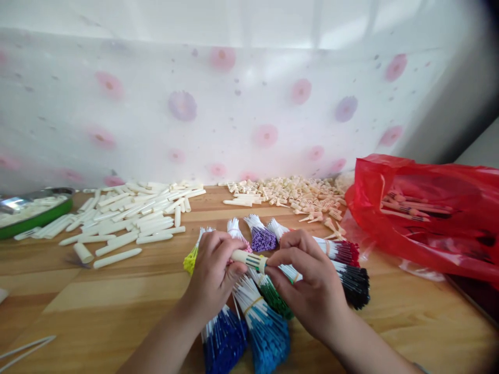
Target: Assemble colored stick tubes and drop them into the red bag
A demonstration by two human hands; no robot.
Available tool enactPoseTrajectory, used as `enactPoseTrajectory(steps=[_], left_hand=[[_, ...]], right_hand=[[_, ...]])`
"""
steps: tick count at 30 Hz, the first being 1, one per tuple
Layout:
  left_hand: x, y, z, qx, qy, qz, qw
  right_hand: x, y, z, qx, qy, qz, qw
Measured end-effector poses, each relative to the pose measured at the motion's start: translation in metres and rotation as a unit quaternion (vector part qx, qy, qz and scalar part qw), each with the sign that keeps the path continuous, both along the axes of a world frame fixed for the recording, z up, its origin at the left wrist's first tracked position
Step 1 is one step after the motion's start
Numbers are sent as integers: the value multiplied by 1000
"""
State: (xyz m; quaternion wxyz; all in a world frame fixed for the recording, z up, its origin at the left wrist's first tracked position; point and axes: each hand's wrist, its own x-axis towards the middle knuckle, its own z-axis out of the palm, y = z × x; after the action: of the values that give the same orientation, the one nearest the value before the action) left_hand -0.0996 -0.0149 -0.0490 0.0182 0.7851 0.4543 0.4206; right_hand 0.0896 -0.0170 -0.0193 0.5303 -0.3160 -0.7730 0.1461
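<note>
Between my two hands is a cream pen barrel (pixel 251 260) with slots showing dark and coloured strips. My left hand (pixel 216 272) is closed round its left part. The thumb and fingers of my right hand (pixel 306 275) pinch its right end, where a small dark tip shows. Beneath and around them lie bundles of white sticks with coloured ends: dark blue (pixel 224 340), light blue (pixel 268 337), green (pixel 276 297), black (pixel 355 284), dark red (pixel 345 252), purple (pixel 262 238) and yellow (pixel 190 259).
Cream tubes (pixel 132 215) are heaped at the back left beside a green-rimmed tray (pixel 42 215). Small cream parts (pixel 296 195) cover the back middle. An open red bag (pixel 424 218) at the right holds pen parts. A white looped strip (pixel 29 347) lies front left.
</note>
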Motion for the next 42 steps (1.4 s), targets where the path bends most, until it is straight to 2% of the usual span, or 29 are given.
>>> enactPoseTrajectory(steps=[8, 15, 21, 24, 26, 28, 32, 36, 39, 42], left_hand=[[2, -3, 0, 82, 40, 87, 992], [1, -3, 2, 133, 54, 126, 982], [-2, 0, 1, 125, 42, 126, 983], [-6, 5, 0, 64, 17, 104, 992], [-10, 10, -1, 31, -16, 107, 994], [-12, 16, -3, -15, -48, 99, 994], [-12, 19, -4, -108, -97, 82, 986], [-10, 17, -4, -125, -118, 69, 983], [-9, 17, -5, -135, -136, 59, 980], [-10, 18, -7, -145, -159, 50, 975]], right_hand=[[-6, 0, -4, -46, 18, -15, 999], [-14, -2, -10, -155, 94, -3, 983], [-11, 5, -16, -186, 126, 76, 971], [-2, 8, -19, -163, 115, 41, 979], [7, 5, -21, -144, 61, 7, 988], [13, -4, -22, -143, -55, 8, 988], [12, -29, -21, -156, -273, 25, 949], [-7, -44, -14, -129, -409, 40, 902], [-22, -47, -11, -102, -481, 25, 871], [-30, -50, -14, -82, -504, 7, 860]])
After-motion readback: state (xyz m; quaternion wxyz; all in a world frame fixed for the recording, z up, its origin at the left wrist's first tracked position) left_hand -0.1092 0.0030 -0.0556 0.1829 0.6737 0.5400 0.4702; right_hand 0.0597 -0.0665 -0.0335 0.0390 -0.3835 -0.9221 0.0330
